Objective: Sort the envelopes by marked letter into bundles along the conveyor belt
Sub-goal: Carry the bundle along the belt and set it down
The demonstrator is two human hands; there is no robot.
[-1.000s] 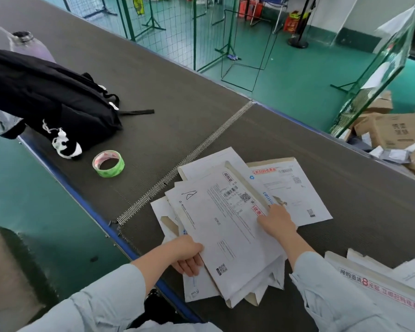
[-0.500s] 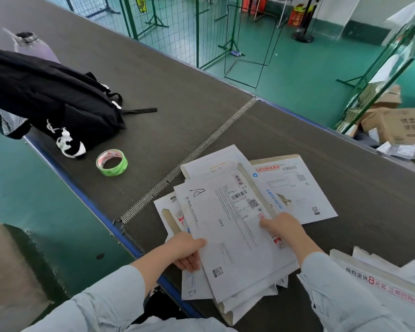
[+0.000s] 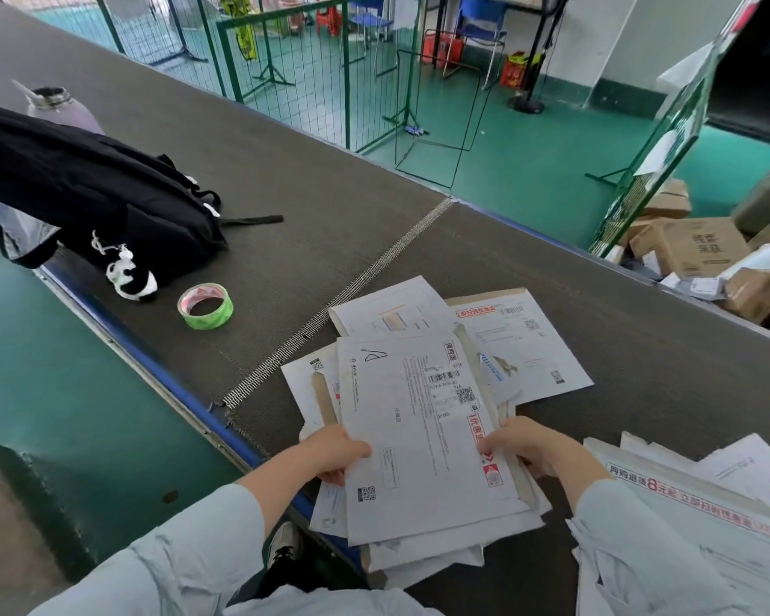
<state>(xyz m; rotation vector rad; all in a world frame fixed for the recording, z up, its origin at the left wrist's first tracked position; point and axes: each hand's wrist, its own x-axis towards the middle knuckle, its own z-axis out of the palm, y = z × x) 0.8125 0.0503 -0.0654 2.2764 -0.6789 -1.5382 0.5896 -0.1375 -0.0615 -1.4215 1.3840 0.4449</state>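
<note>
top envelope (image 3: 419, 429): 1, on stack (image 3: 441, 557), count unclear, long axis near-to-far | left hand (image 3: 334, 455) grips its left edge | right hand (image 3: 530, 446) grips right edge | tape roll (image 3: 205, 305): 1

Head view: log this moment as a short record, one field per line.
surface: conveyor belt, dark, metal seam across it
left hand: grips left edge of the envelope stack
right hand: grips the stack's right edge
top envelope: white, handwritten mark near its far left corner
loose envelopes: fanned out beyond the stack, on the belt
second pile: envelopes at near right
also on belt: green tape roll, black backpack
</note>
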